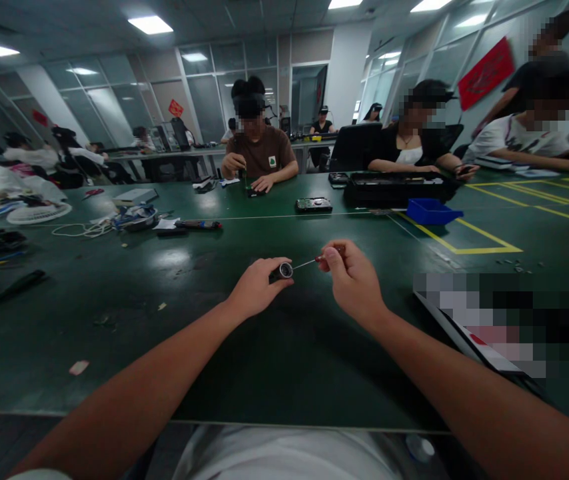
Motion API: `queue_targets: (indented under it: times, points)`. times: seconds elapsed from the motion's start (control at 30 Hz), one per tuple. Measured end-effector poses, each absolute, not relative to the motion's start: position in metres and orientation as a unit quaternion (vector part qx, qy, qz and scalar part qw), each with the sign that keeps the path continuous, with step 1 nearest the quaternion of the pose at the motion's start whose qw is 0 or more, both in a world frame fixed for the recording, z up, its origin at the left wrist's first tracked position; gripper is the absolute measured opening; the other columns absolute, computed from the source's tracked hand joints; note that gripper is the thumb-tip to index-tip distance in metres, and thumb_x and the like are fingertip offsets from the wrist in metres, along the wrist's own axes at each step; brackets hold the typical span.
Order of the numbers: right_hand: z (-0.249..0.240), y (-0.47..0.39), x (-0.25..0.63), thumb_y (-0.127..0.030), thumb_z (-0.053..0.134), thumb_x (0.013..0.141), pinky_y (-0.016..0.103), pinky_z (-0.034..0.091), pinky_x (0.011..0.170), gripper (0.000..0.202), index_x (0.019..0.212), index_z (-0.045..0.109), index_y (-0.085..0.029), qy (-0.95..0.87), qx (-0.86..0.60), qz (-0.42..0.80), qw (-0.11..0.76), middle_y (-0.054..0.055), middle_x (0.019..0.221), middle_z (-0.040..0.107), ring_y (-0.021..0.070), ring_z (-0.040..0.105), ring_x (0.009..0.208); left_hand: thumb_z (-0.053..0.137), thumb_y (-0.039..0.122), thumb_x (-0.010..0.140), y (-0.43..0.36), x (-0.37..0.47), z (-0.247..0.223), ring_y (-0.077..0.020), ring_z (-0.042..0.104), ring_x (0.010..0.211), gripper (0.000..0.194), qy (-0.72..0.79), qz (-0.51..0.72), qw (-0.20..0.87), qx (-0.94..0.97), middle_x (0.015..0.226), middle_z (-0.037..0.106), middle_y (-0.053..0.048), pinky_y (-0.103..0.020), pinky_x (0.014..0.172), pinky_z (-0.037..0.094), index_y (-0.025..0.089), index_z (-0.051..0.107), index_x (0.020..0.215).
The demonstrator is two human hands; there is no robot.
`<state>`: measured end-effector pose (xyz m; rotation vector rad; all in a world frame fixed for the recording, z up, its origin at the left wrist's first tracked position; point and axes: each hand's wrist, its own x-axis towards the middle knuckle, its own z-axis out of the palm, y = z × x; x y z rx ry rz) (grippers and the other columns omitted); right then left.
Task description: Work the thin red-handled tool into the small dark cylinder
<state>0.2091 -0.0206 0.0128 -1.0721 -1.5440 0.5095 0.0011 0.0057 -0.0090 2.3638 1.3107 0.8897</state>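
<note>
Left hand [257, 288] pinches cylinder [285, 271]; right hand [356, 283] pinches driver [319, 259]. Shaft [304, 264] between hands, tip near cylinder. Cylinder looks whole (work done, work left: not discernible).

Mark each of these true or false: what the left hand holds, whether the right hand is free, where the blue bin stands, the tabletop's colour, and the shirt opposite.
1. The left hand holds a black cylinder. True.
2. The right hand is empty. False: the right hand holds a thin screwdriver.
3. The blue bin stands right of the hard drive. True.
4. The tabletop is white. False: it is green.
5. The person opposite wears brown. True.
</note>
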Motion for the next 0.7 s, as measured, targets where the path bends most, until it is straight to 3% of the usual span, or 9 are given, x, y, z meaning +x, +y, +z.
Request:
queue_targets:
  times: [0.23,0.7]
  points:
    - [0.0122,-0.0212,0.2101,-0.040,0.049,0.100,0.034,0.052,0.071,0.019,0.099,0.058,-0.024,-0.657,-0.438,0.219,0.573,0.003,0.087,0.071,0.0194,0.069,0.079,0.072,0.034,0.089,0.0050,0.0009,-0.0085,-0.0250,0.062,0.106,0.040,0.457,0.302,0.139,0.825,0.118,0.071,-0.005,-0.039,0.094,0.048,0.025,0.065,0.127]
    - [0.0141,-0.0210,0.2107,-0.042,0.053,0.097,0.032,0.050,0.066,0.023,0.094,0.062,-0.022,-0.670,-0.446,0.221,0.551,0.003,0.079,0.071,0.0185,0.069,0.072,0.073,0.032,0.088,0.0054,0.0007,-0.0108,-0.0240,0.062,0.106,0.041,0.450,0.306,0.128,0.829,0.118,0.071,-0.005,-0.038,0.093,0.048,0.024,0.065,0.128]
